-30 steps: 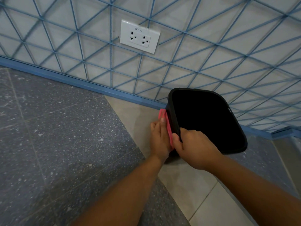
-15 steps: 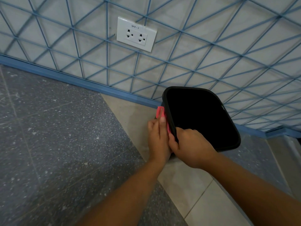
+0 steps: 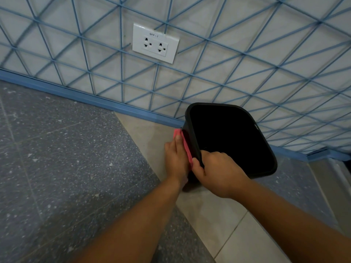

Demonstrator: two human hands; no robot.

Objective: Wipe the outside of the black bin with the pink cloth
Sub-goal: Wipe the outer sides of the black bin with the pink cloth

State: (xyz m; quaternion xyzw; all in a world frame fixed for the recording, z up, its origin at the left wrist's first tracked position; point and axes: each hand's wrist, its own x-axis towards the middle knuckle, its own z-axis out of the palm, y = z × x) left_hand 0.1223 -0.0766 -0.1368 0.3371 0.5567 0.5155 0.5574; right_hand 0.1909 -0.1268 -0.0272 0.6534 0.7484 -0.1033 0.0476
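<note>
Head view: my flat left hand [image 3: 175, 160] presses the pink cloth [image 3: 185, 147] against the black bin [image 3: 229, 137]'s outer wall; my right hand [image 3: 218, 171] grips its glossy rim.

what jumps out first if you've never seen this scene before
The black plastic bin near the wall's blue baseboard, with the right hand curled over its near rim. Against its left outer side, the left hand presses a pink cloth flat. Above, a white double wall socket sits on blue-lined tiles.

Single head-worn wide-angle view, angled forward and down, close above floor [image 3: 57, 168] and wall [image 3: 247, 63].
</note>
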